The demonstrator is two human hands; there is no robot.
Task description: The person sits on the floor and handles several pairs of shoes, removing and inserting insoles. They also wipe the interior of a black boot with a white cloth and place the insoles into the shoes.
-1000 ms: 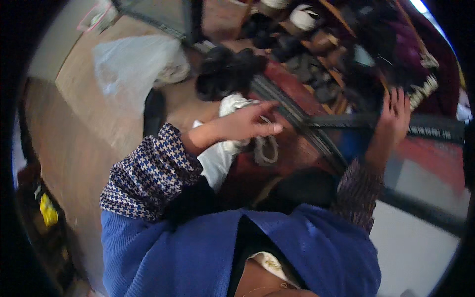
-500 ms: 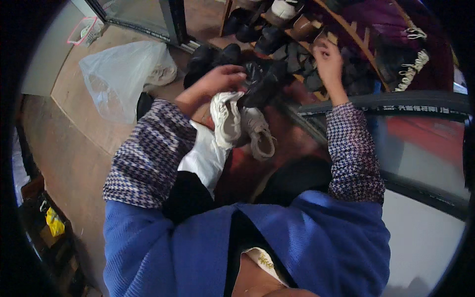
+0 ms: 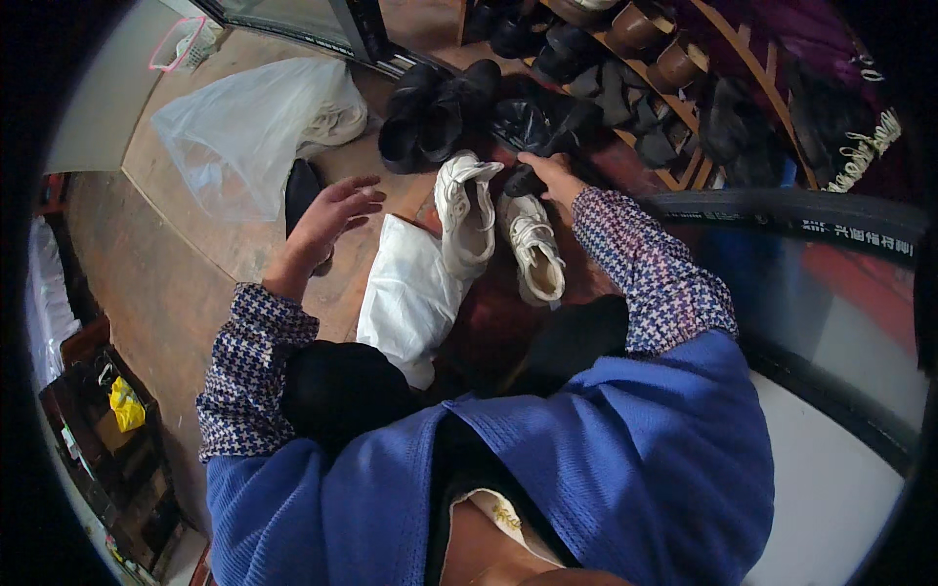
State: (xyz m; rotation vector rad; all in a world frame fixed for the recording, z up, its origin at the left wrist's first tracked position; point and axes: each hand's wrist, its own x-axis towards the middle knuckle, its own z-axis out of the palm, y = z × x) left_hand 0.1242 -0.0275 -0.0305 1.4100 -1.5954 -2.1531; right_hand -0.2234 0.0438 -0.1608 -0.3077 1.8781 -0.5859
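Note:
My left hand (image 3: pixel 330 217) hovers open above the wooden floor, fingers spread, holding nothing, just left of a white bag (image 3: pixel 410 293). Two white sneakers lie side by side on the floor: one (image 3: pixel 466 210) resting partly on the white bag, the other (image 3: pixel 532 244) to its right. My right hand (image 3: pixel 552 176) is closed on a black shoe (image 3: pixel 542 127) just beyond the right sneaker's heel. Both sleeves are checked, under a blue garment.
A pair of black boots (image 3: pixel 430 112) lies beyond the sneakers. A wooden shoe rack (image 3: pixel 684 88) with several dark shoes stands at the back right. A clear plastic bag (image 3: pixel 244 132) lies at the left. A black curved rail (image 3: pixel 782 210) crosses on the right.
My left hand has let go of the white sneaker, which now lies on the floor, and moved left. My right hand came down from the rack to the black shoe.

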